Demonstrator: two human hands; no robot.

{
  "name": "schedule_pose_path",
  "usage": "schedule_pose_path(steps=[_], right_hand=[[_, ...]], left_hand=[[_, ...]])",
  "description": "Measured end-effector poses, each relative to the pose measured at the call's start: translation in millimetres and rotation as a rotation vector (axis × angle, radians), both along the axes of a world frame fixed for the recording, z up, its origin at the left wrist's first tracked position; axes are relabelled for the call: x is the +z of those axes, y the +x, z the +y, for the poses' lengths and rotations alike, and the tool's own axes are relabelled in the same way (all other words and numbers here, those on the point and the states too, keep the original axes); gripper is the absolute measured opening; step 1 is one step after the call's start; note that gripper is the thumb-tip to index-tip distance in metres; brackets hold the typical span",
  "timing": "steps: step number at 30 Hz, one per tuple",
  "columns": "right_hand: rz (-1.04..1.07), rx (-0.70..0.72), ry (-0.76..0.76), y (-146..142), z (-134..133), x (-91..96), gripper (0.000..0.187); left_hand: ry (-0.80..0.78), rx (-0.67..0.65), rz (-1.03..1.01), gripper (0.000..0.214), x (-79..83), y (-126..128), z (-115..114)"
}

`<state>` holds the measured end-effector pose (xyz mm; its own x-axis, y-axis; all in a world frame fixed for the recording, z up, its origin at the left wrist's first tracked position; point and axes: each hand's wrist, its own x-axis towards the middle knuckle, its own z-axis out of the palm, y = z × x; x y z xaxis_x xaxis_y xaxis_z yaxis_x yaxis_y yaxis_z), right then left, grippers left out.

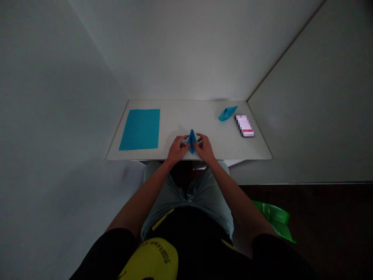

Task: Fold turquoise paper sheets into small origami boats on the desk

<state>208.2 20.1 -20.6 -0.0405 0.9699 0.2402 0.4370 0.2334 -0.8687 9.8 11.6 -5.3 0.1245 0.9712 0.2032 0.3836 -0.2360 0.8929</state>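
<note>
Between my two hands, just above the front part of the white table, is a folded blue paper piece, pointed at its far and near ends. My left hand grips its left side, with the thumb at the near part and the fingers curled behind. On the other side my right hand holds it in the same manner. A finished-looking blue paper boat rests at the back right of the table. Flat on the left lies a sheet of blue paper.
The white table is narrow, with walls at its back and both sides. A phone, blurred by pixels, lies near the right edge. Low on the right, a green plastic object stands by the dark floor.
</note>
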Motion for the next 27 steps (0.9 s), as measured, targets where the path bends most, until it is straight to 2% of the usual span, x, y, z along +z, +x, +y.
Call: schedule_pose_path(steps=[3, 9, 12, 16, 20, 23, 27], right_hand=[[-0.094, -0.047, -0.017, -12, 7, 1.7, 0.052], [-0.208, 0.055, -0.029, -16, 14, 11.3, 0.047], [-0.23, 0.066, -0.034, -14, 17, 14.9, 0.041], [-0.343, 0.091, -0.056, -18, 21, 20.4, 0.02], [-0.438, 0.11, -0.085, -20, 21, 22.8, 0.022], [-0.367, 0.141, -0.04, -18, 20, 22.2, 0.026], [-0.116, 0.204, 0.036, -13, 19, 20.0, 0.037]], left_hand=[[0.005, 0.023, 0.068, 0.053, 3.9, 4, -3], [-0.017, 0.057, 0.119, 0.083, 4.5, 5, -2], [-0.022, 0.054, 0.159, 0.071, 3.5, 5, -2], [-0.016, 0.062, 0.161, 0.055, 2.5, 5, -3], [-0.017, 0.071, 0.094, 0.047, -1.6, 5, -2], [-0.004, 0.071, 0.019, 0.041, -5.6, 4, 2], [0.061, 0.077, -0.067, 0.039, -6.3, -1, 8]])
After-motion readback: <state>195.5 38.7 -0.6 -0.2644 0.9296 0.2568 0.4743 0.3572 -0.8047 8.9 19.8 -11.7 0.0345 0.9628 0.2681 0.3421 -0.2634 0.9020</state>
